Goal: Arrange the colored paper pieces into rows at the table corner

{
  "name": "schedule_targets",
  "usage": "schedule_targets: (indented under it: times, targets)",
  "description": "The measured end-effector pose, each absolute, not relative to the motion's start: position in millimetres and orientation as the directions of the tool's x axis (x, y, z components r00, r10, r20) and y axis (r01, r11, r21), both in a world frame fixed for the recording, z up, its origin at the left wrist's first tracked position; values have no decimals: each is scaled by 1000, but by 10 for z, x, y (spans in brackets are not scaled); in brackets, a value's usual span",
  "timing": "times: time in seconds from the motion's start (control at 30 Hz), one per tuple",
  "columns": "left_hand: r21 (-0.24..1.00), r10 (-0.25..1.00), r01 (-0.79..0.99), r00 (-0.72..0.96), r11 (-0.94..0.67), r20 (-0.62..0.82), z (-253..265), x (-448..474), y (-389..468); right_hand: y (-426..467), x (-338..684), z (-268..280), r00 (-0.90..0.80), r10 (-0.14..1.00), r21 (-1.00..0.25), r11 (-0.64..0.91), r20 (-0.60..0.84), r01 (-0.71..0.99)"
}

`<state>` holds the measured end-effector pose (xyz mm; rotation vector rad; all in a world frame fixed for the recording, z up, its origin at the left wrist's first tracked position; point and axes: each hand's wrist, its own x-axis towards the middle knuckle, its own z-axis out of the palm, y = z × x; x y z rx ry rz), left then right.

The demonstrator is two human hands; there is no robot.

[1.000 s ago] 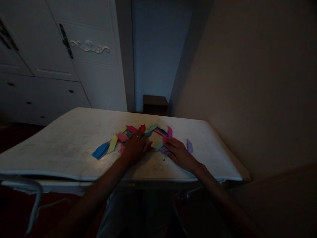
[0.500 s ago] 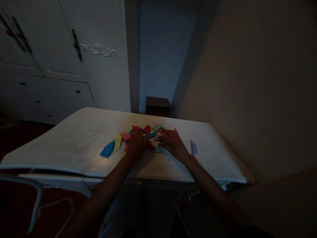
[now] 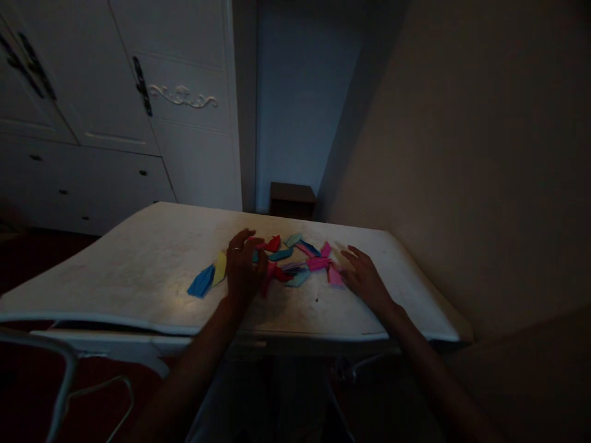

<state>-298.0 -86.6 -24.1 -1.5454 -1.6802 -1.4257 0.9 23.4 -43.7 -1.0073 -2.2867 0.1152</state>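
Several folded paper pieces lie scattered over the middle of the white table. My left hand [image 3: 244, 269], with a ring on one finger, rests over the left part of the pile, fingers bent and apart. Beside it are a yellow paper piece [image 3: 220, 269], a blue paper piece [image 3: 201, 282] and a red paper piece [image 3: 274, 243]. A teal paper piece [image 3: 281, 254] and a pale green paper piece [image 3: 299, 278] lie between my hands. My right hand [image 3: 367, 280] is spread open at the pile's right edge, its fingertips close to a pink paper piece [image 3: 335, 276].
The white table [image 3: 148, 258] has a raised front edge with a gap beneath it. A white wardrobe [image 3: 194, 147] stands behind on the left, a wall [image 3: 462, 154] on the right, and a small brown cabinet [image 3: 292, 192] at the back. A metal frame [image 3: 64, 381] is at lower left.
My right hand has moved right, off the middle of the pile, uncovering pink and blue pieces. My left hand has shifted slightly left. The lone purple piece at right is now out of sight.
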Motion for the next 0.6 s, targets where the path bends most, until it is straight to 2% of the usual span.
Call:
schedule_targets:
  times: [0.07, 0.13, 0.27, 0.33, 0.43, 0.6]
  targets:
    - [336, 412, 939, -282, -65, 867, -202, -3084, -898, 222, 173, -538, -461, 758, -384, 639, 462, 666]
    - [296, 446, 954, -281, 39, 850, -166, -3215, -943, 187, 244, -608, -454, 799, -443, 598, 394, 668]
    - [233, 681, 967, -239, 103, 692, -186, -3473, -1103, 142, 102, -585, -487, 832, -544, 546, 265, 637]
    - [217, 776, 973, -196, 78, 600, -261, -3575, -1206, 176, -67, -524, -526, 808, -587, 569, 266, 576]
    - [194, 880, 981, -108, 18, 462, -405, -3684, -1335, 305, -367, -465, -596, 724, -621, 654, 347, 433]
    - [180, 948, 982, -104, 51, 301, -497, -3752, -1357, 569, -834, -513, -673, 632, -526, 749, 384, 402]
